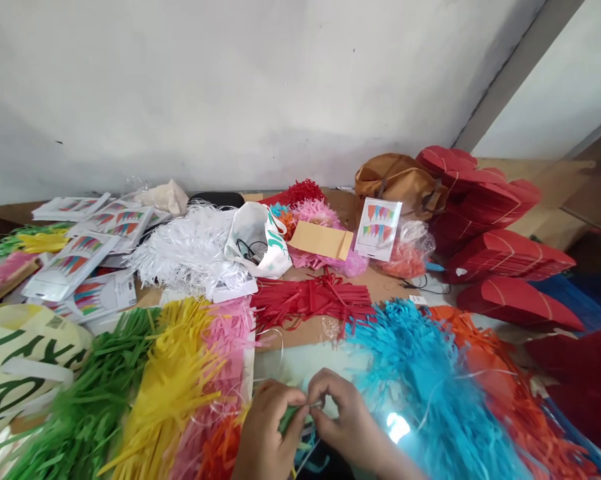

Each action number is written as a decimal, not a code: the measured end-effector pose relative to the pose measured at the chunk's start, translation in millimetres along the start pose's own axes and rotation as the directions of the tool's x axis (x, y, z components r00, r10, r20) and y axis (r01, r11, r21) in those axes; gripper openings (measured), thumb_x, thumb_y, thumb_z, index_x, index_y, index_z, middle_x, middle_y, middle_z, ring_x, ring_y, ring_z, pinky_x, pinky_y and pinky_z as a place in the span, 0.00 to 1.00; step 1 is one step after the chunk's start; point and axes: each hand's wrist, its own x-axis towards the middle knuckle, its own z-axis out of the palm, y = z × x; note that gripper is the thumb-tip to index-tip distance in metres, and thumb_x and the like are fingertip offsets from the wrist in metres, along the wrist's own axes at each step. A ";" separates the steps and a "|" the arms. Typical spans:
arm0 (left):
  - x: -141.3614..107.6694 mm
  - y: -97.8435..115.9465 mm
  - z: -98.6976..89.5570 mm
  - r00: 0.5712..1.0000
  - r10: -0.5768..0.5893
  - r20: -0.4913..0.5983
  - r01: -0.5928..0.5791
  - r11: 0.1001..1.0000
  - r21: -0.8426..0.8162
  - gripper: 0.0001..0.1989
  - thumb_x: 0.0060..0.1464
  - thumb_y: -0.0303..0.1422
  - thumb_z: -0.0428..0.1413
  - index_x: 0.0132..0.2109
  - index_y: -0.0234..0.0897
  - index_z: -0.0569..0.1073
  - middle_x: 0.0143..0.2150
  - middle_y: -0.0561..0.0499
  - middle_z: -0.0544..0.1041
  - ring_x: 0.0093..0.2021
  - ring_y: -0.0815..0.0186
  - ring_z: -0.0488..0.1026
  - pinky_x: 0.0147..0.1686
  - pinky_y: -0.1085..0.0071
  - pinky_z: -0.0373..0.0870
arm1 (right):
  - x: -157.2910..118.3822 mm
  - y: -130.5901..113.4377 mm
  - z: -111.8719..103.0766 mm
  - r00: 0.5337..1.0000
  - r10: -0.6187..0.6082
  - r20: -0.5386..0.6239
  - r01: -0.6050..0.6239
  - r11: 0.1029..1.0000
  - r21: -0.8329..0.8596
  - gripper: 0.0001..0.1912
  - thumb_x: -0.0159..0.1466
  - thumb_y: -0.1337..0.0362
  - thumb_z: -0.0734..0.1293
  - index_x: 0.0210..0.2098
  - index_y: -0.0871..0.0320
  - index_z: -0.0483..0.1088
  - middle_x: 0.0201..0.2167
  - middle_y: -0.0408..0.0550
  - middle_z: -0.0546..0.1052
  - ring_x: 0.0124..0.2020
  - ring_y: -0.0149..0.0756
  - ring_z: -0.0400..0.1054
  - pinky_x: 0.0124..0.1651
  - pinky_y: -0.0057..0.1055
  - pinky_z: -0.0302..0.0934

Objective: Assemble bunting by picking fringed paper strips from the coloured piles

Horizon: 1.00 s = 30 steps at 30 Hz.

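Pinching green paper (286,420) in left hand (270,427); right hand (344,412), fingertips together, just beside; blue fringe (433,380) nearby

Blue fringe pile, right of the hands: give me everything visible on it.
The blue fringe pile is a loose, tousled mass of narrow bright-blue strips that look like tissue paper. It lies spread on the table, running from beside the red fringe bundle down to the picture's lower edge. Its upper left end meets that bundle; orange fringe lies along its right side. The right hand is to its left, not gripping it. Individual strips blur in places.
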 end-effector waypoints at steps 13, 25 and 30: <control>-10.0 -1.1 1.2 0.992 -0.125 0.007 0.125 0.989 -0.083 0.02 0.58 0.33 0.55 0.37 0.42 0.72 0.32 0.53 0.77 0.33 0.66 0.77 0.34 0.74 0.75 | 2.6 -0.5 -4.7 0.997 0.034 0.075 -0.039 0.997 0.066 0.04 0.58 0.71 0.68 0.32 0.57 0.73 0.30 0.44 0.74 0.32 0.33 0.68 0.37 0.28 0.62; 3.0 -5.4 -0.7 0.996 -0.043 0.074 0.046 0.998 -0.031 0.10 0.60 0.39 0.55 0.34 0.42 0.76 0.31 0.51 0.80 0.33 0.66 0.78 0.33 0.73 0.75 | -4.6 3.9 -5.3 0.991 0.132 -0.026 -0.127 0.981 0.145 0.05 0.59 0.64 0.71 0.31 0.58 0.72 0.27 0.42 0.73 0.29 0.31 0.67 0.33 0.26 0.62; -1.4 -3.4 2.0 0.994 -0.114 -0.001 0.113 0.992 -0.057 0.11 0.58 0.43 0.56 0.35 0.43 0.79 0.32 0.50 0.82 0.34 0.63 0.79 0.37 0.70 0.77 | 3.0 18.8 -14.7 0.991 0.098 -0.090 -0.086 0.988 0.129 0.09 0.58 0.61 0.73 0.36 0.57 0.72 0.30 0.44 0.76 0.31 0.33 0.70 0.35 0.28 0.64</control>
